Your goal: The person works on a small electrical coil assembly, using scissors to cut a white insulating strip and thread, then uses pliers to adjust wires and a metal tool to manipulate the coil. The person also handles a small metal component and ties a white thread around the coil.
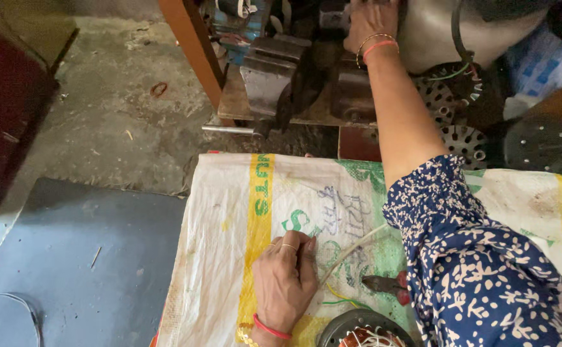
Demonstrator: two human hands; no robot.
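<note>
Nearest me, at the bottom edge of the sack (229, 218), I see the rim of a round motor part (364, 331) with copper-and-white windings, only half in view. Just beside it, toward the sack's right half, lie red-handled pliers (387, 284), partly under my sleeve (486, 270).

My left hand (285, 283) rests palm down on the sack near its bottom edge, fingers curled together and the fingertips pressing on a pale wire (351, 247). It pins the wire rather than grips it. The wire curves away from the fingertips toward the right, and thin green and yellow strands (339, 299) lie just below it.

Farther off, past the sack's far edge, my right hand (371, 22) reaches up to the low wooden bench (236, 103), where a grey vise (268, 80) sits at the near edge. The hand lies against a big grey motor body (435, 32); I cannot tell how far the fingers are closed or whether they hold anything, as they are hidden at the top of the frame.

My judgement: to do this well, I'd keep the left fingertips firm so the wire doesn't slide, and steady the reach so the sleeve doesn't drag the pliers or strands across the sack.
</note>
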